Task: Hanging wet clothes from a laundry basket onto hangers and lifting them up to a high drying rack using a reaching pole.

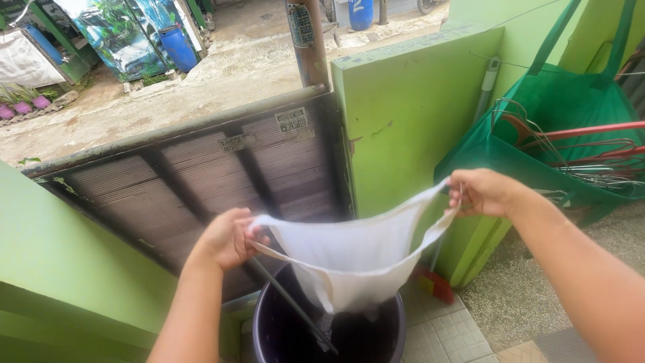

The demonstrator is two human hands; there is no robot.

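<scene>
A white piece of cloth [349,255] hangs stretched between my two hands over a dark purple bucket [265,323]. My left hand [225,238] grips its left corner. My right hand [484,191] pinches its right corner, held a little higher. The lower end of the cloth droops into the bucket's mouth. A thin dark stick [292,306] slants down into the bucket under my left hand.
A dark slatted gate [201,175] stands behind the bucket, between light green walls [403,114]. A green bag [551,128] with wire and red hangers [584,151] hangs at the right. A red-based broom [437,282] leans by the wall. Tiled floor [531,302] lies below.
</scene>
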